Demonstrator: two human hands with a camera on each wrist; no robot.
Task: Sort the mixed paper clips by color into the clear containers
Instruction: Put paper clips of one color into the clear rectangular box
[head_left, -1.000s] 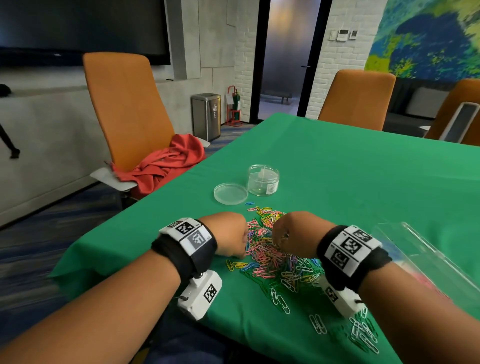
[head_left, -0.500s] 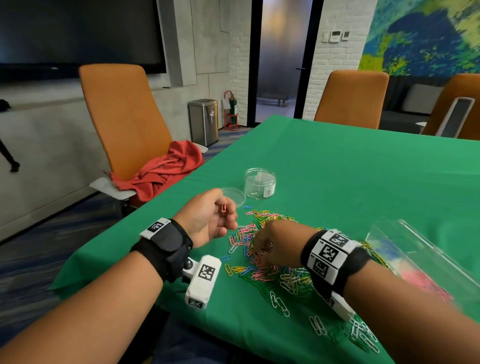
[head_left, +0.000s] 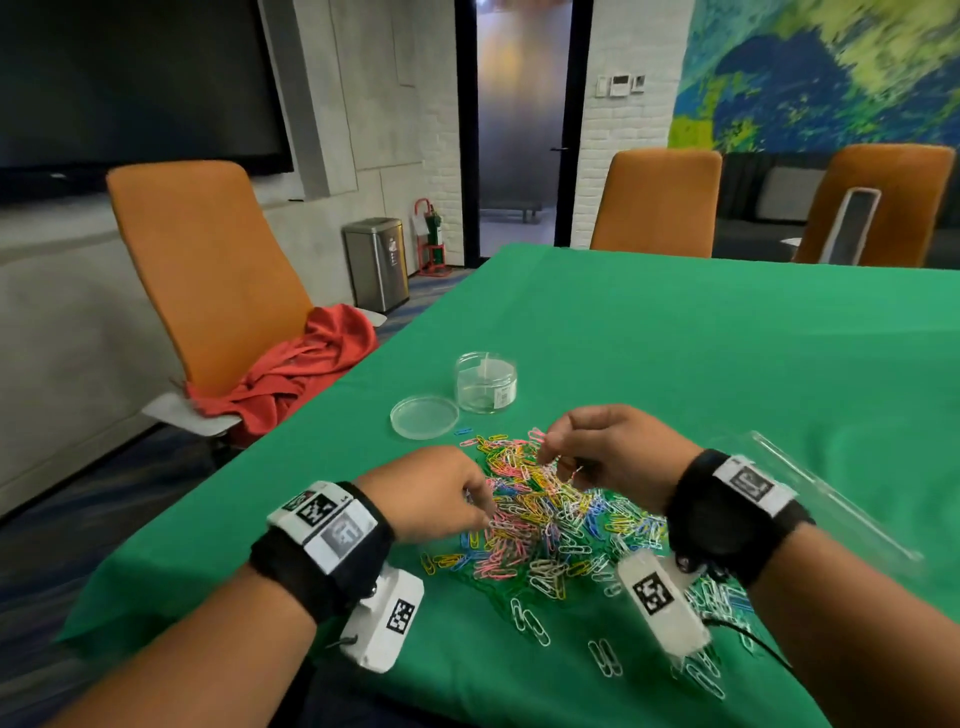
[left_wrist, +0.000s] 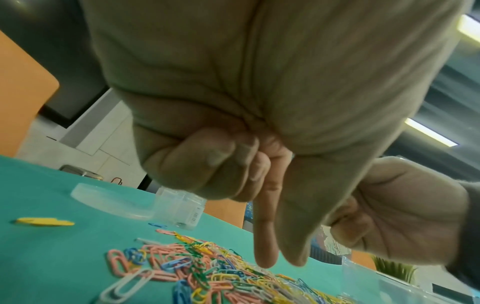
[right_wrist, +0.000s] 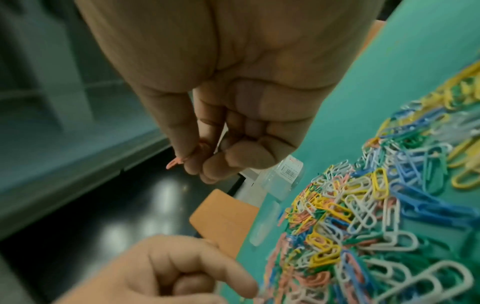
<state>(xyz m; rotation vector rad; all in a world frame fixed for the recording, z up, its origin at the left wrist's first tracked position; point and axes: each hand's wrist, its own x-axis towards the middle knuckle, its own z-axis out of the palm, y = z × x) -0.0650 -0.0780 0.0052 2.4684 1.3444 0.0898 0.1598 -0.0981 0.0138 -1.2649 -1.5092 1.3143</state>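
Right hand (right_wrist: 228, 115) pinches one pink clip (right_wrist: 179, 159) above the mixed pile (head_left: 545, 514) on the green cloth (head_left: 727, 364); left hand (head_left: 431, 493) dips pinching fingertips into it, catch unclear; clips look light, springy, tangle-prone, so take one by its loop end.

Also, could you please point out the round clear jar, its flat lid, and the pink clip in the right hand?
Round clear jar (head_left: 485, 383): head view, on its side wall.
Flat lid (head_left: 424, 417): head view, on its centre.
Pink clip (right_wrist: 174, 162): right wrist view, on the end sticking out beyond the fingers.
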